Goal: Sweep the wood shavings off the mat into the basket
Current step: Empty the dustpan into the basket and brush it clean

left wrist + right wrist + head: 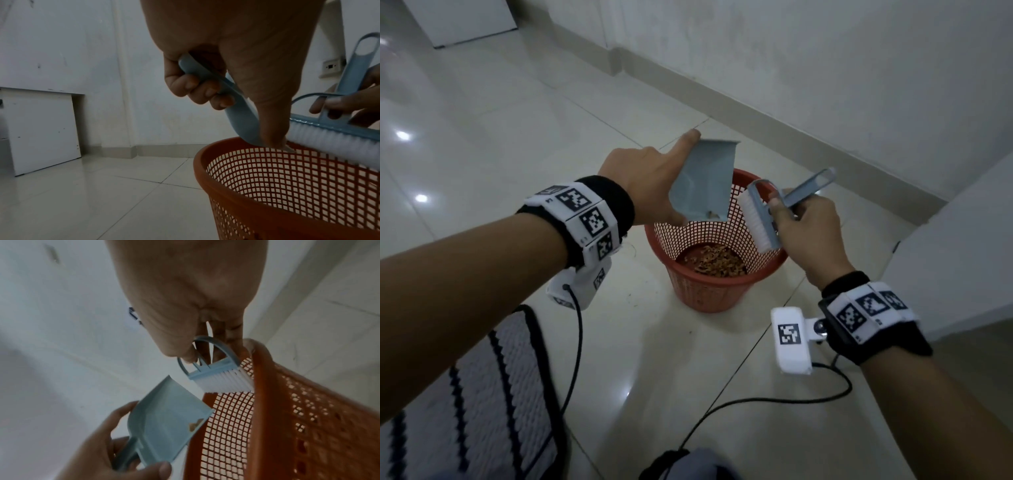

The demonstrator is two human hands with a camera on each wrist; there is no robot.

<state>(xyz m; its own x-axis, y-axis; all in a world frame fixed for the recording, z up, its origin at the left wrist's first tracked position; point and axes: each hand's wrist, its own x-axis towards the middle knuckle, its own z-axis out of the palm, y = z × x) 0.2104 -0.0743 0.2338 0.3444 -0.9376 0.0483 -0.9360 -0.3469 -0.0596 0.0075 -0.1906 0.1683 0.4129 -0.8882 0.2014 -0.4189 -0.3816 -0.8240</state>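
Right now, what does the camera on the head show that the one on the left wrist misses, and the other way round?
Only the head view shows the wood shavings piled in the basket's bottom, the striped mat on the floor, and both wristbands. Only the left wrist view shows the left hand from below, fingers curled round the dustpan handle, plus a wall socket. Both show the orange basket, the brush and the right hand holding it.

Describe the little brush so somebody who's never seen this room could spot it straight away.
Find the red mesh basket on the tiled floor near the wall. Two hands hold pale blue tools over its rim; the brush is the one in the right hand. Unlike the flat dustpan in the left hand, it has a row of white bristles and a looped handle.
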